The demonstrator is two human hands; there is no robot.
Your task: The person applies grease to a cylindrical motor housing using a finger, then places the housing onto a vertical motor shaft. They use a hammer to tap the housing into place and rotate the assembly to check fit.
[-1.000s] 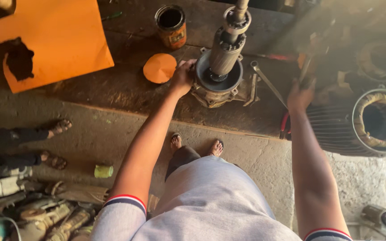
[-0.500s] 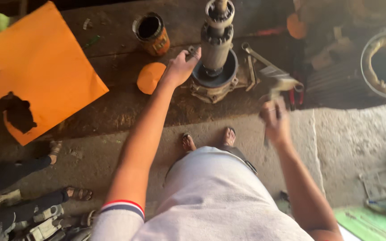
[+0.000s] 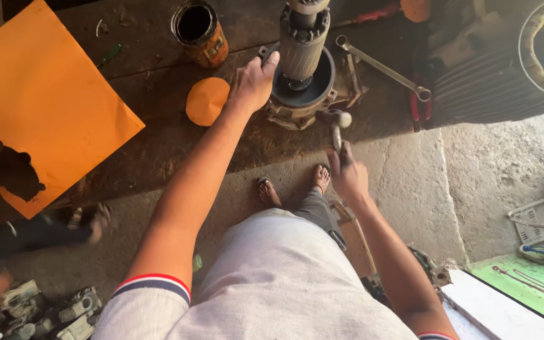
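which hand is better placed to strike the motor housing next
Probably the right hand: it grips the hammer just beside the housing. The left hand rests on the housing rim, steadying it.

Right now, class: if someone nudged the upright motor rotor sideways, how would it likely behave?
The motor rotor looks solid metal, so probably heavy and stiff. Standing tall in its round housing, it may tip rather than slide; the left hand rests on the housing rim beside it.

Tin [image 3: 200,25] and paper disc [image 3: 207,101] left of motor rotor [image 3: 301,53]
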